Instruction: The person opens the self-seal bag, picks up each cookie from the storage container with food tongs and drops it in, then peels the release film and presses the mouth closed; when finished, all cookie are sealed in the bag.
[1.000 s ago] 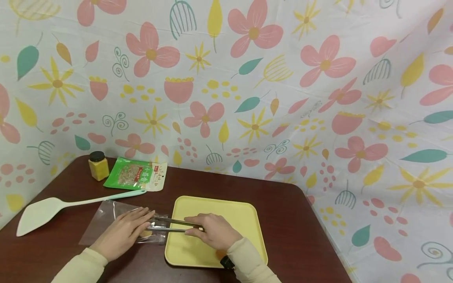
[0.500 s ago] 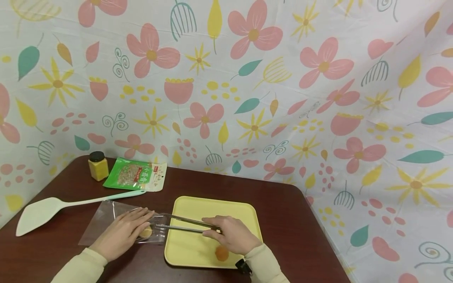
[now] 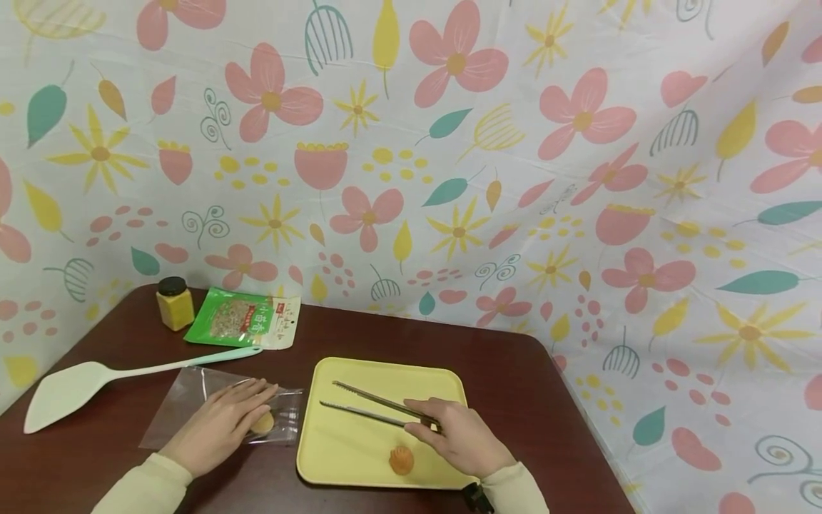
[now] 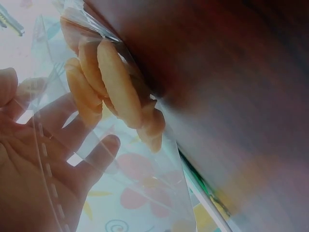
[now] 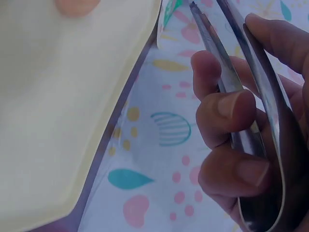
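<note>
Floral cloth (image 3: 411, 178) forms the backdrop; a dark brown table (image 3: 514, 400) forms the work surface.

Left hand (image 3: 221, 425): laid palm down over a clear plastic bag (image 3: 183, 407). Fingers extended, close together in the head view, with the thumb slightly apart; grasping nothing. The hand covers the middle of the bag and hides part of its contents.

Right hand (image 3: 459, 435): fingers and thumb curled around metal tongs (image 3: 375, 400), thumb on one side, fingers on the other. The tong arms stand apart and extend over a yellow tray (image 3: 347, 457); whether the tips touch its surface cannot be determined. A black band (image 3: 477, 497) is fitted at the right wrist.

Bag contents: several round, tan food pieces (image 4: 118, 84), bunched together in the left wrist view. The bag's edge lies just beside the tray.

Tray contents: one orange-brown piece (image 3: 401, 460), positioned near the tray's front edge, below the tongs in the head view.

Surroundings: a pale spatula (image 3: 70, 392) lies left of the bag, handle running behind it. Toward the rear edge stand a yellow jar (image 3: 175, 308) with black lid and, beside it, a green packet (image 3: 237, 319) lying flat.
</note>
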Motion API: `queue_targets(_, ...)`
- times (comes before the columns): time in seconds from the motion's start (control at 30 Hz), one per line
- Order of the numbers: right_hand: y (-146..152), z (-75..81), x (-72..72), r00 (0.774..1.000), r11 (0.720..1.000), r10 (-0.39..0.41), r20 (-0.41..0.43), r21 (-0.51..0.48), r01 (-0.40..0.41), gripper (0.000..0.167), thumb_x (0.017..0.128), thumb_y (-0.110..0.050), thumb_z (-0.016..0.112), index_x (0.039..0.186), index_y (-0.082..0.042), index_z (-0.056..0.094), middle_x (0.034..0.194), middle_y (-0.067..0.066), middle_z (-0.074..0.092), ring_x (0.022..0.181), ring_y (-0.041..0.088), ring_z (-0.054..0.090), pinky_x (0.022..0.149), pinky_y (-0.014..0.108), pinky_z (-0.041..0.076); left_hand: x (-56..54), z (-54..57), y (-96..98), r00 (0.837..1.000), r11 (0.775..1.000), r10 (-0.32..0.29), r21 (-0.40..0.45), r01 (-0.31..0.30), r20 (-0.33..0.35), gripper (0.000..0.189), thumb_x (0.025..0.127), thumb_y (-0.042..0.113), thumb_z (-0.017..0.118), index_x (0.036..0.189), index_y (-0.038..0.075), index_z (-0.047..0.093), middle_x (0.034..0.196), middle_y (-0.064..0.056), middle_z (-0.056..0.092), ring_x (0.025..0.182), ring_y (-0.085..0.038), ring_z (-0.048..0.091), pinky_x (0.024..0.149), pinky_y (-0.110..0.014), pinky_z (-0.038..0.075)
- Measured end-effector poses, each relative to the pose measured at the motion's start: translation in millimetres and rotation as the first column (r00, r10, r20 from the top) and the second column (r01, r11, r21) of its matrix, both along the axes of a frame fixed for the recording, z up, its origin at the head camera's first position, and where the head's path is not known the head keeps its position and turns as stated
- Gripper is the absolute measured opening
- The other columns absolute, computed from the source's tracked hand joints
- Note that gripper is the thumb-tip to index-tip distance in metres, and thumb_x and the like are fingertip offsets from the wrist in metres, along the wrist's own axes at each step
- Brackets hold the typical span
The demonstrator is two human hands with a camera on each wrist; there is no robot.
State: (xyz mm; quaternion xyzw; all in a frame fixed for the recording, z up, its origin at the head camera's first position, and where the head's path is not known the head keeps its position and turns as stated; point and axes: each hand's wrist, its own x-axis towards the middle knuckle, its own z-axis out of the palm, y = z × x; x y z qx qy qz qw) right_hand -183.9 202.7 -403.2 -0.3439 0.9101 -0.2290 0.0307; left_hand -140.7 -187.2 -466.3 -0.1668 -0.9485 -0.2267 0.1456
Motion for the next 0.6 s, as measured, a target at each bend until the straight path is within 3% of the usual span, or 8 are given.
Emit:
queue_targets(0.4,43,8.6,13.9,0.985,0.985,-0.169,0.019,-0.023,0.169,0.046,0.093,-0.054,0.057,0.131,-0.029,0.062,0.082,-0.021,0.059,0.060,0.001,0.051,0.055,0.021,0.043,-0.1,-2.1,0.5,1.000,1.000,0.003,0.006,-0.003,0.004,0.036,0.100,0.025,0.057,0.130,0.008,0.063,0.133,-0.017,0.058,0.125,-0.039,0.051,0.100,-0.060,0.038)
queue_targets(0.5,55,11.3,18.5,0.976,0.976,-0.216,0.039,-0.031,0.218,0.046,0.091,-0.055,0.059,0.130,-0.031,0.062,0.085,-0.020,0.063,0.066,0.000,0.056,0.059,0.021,0.045,-0.6,-2.4,0.1,1.000,1.000,0.005,0.006,-0.005,0.005,0.036,0.100,0.025,0.057,0.131,0.008,0.063,0.133,-0.017,0.058,0.125,-0.039,0.050,0.100,-0.061,0.038)
queue_targets(0.6,66,12.9,22.1,0.966,0.968,-0.243,0.083,-0.047,0.248,0.048,0.090,-0.055,0.061,0.129,-0.028,0.063,0.097,-0.013,0.070,0.078,-0.002,0.063,0.065,0.021,0.050,-0.8,-2.4,-0.4,1.000,1.000,0.008,0.008,-0.008,0.000,0.036,0.100,0.025,0.057,0.131,0.007,0.063,0.133,-0.017,0.058,0.125,-0.039,0.051,0.099,-0.061,0.038)
